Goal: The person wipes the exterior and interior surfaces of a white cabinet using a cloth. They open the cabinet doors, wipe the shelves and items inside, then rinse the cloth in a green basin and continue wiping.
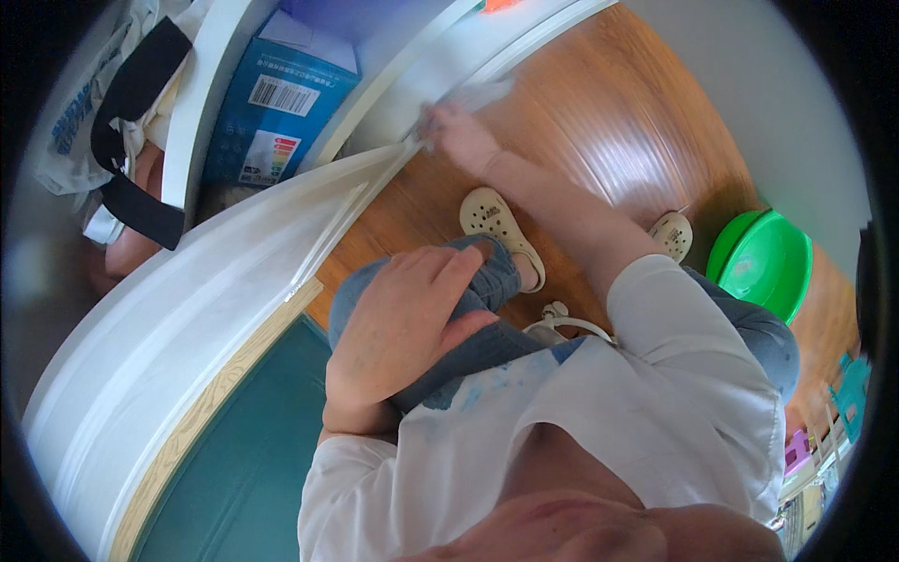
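My left hand (404,323) rests over my bent knee in blue jeans, palm down, thumb apart from the fingers, holding nothing. My right hand (456,133) reaches down to the foot of a white cabinet, beside the end of its open white door (211,281). It is blurred by motion, its fingers curled around what looks like a thin white cloth (484,93), also blurred. A cream clog (495,218) is on one foot on the wood floor (604,112); another clog (672,235) shows beyond my right forearm.
Green plastic basins (769,270) stand at the right by a grey wall. Inside the cabinet is a blue box (281,105) with printed labels; left of it are plastic bags and a black strap (140,84). A dark green panel (239,435) with a wooden edge lies at lower left.
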`<state>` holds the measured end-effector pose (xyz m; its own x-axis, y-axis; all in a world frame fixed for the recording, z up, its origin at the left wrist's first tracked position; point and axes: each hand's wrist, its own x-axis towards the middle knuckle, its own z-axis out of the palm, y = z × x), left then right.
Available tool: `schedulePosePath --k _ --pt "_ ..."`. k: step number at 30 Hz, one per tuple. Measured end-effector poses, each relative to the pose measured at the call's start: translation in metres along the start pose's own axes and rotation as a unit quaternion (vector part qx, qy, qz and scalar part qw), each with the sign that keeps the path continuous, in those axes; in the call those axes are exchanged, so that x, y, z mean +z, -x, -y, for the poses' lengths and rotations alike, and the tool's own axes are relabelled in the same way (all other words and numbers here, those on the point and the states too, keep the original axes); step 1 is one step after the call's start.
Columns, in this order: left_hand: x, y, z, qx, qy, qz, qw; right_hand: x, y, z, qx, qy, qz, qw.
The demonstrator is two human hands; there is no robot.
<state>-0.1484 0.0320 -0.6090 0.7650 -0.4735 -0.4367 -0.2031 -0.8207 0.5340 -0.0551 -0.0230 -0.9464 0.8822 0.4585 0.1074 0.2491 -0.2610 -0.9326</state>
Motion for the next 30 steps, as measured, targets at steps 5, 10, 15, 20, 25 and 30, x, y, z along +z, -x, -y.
schedulePosePath --k 5,10,15,20,25,30 --pt "0.001 -0.002 0.000 -0.039 -0.017 0.014 0.999 -0.024 -0.008 0.005 -0.151 0.217 0.045 0.963" --pt "0.001 -0.004 0.010 -0.058 -0.020 0.027 0.998 -0.116 -0.025 -0.059 -0.049 0.244 0.011 0.968" --pt "0.001 -0.005 0.015 -0.087 -0.027 0.036 0.995 -0.196 -0.030 -0.095 0.020 0.326 -0.185 0.927" --pt "0.000 -0.008 0.022 -0.120 0.007 0.060 0.991 -0.247 -0.046 -0.121 0.143 0.279 -0.372 0.873" --pt "-0.001 -0.010 0.030 -0.140 0.024 0.068 0.988 -0.259 -0.050 -0.111 0.179 0.227 -0.371 0.883" --pt "0.000 -0.015 0.039 -0.176 0.033 0.074 0.981 -0.236 -0.069 -0.086 -0.018 0.205 -0.418 0.885"
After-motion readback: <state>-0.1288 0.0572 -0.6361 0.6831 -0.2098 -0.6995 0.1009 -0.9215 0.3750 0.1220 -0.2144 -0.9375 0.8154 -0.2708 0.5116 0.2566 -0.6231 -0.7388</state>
